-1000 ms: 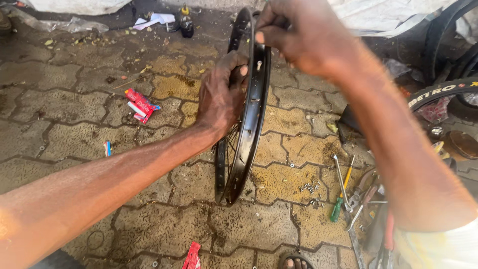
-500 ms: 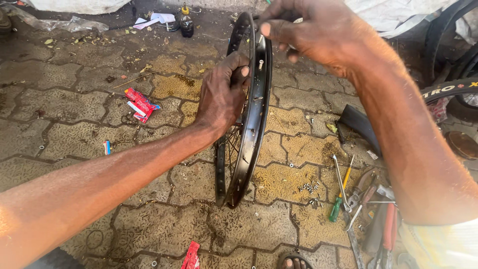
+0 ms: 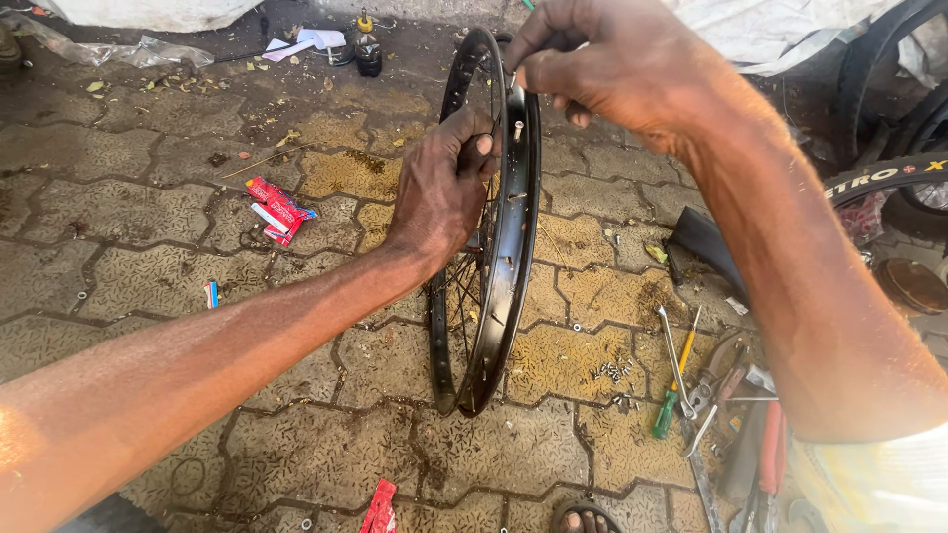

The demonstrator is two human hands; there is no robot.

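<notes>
Black bicycle wheel rim (image 3: 513, 247) standing upright on the paved floor (image 3: 128, 257), edge toward the camera, lower part resting on the stones near the middle of the view. Left hand (image 3: 439, 192) wrapped around the left side of the rim, grip clenched on the rim and its thin spokes (image 3: 464, 296), thumb pressing against the inner face. Right hand (image 3: 612, 64) above, at the top of the rim, grip pinched shut on something small at the rim edge; impossible to tell what exactly, because of the fingers hiding it. Small metal nipple (image 3: 517, 128) sticking out of the rim just below the right hand.

On the floor to the left, well apart from the wheel: red and white packet (image 3: 279, 209). Another red wrapper (image 3: 379, 505) near the bottom edge. To the right of the rim: green-handled screwdriver (image 3: 671, 395), metal spanner (image 3: 676, 360) beside it, pliers with red handles (image 3: 770, 444) close to the right arm. Little heap of small metal parts (image 3: 612, 371) between rim and tools. Dark bottle (image 3: 368, 49) far behind the wheel. Black tyre (image 3: 879, 178) at the right border.
</notes>
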